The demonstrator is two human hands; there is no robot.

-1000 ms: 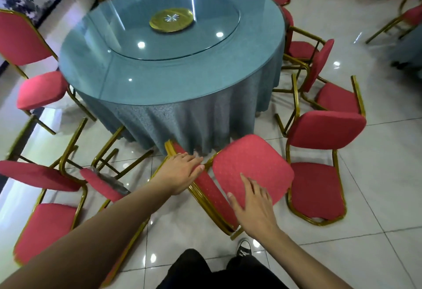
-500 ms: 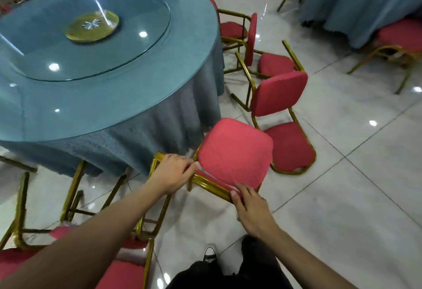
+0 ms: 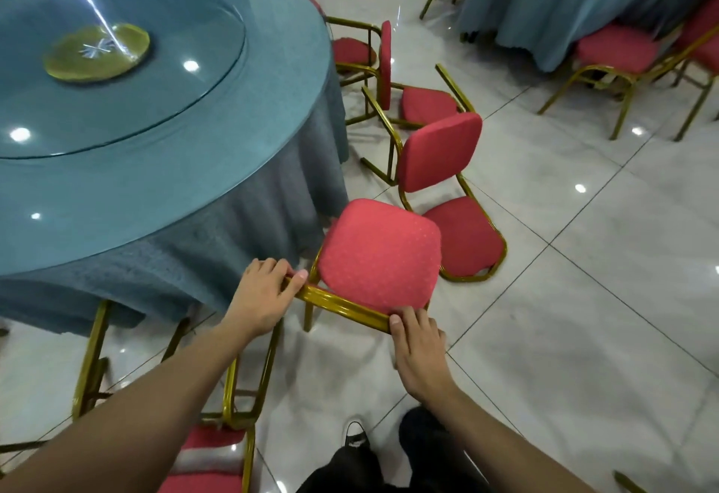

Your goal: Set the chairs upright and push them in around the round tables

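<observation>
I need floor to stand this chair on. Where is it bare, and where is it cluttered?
Bare tiles lie right of the held chair, before the far table. Crowded: tipped chairs beside the near table, and chair frames under the left hand.

Gold disc [image 3: 96, 52] on glass turntable [image 3: 128, 76]; glossy white tiled floor [image 3: 583, 298]; black-and-white shoe [image 3: 355, 434].

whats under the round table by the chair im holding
A blue tablecloth hangs nearly to the floor. Only gold chair legs show beneath its hem; the table's base is covered.
</observation>
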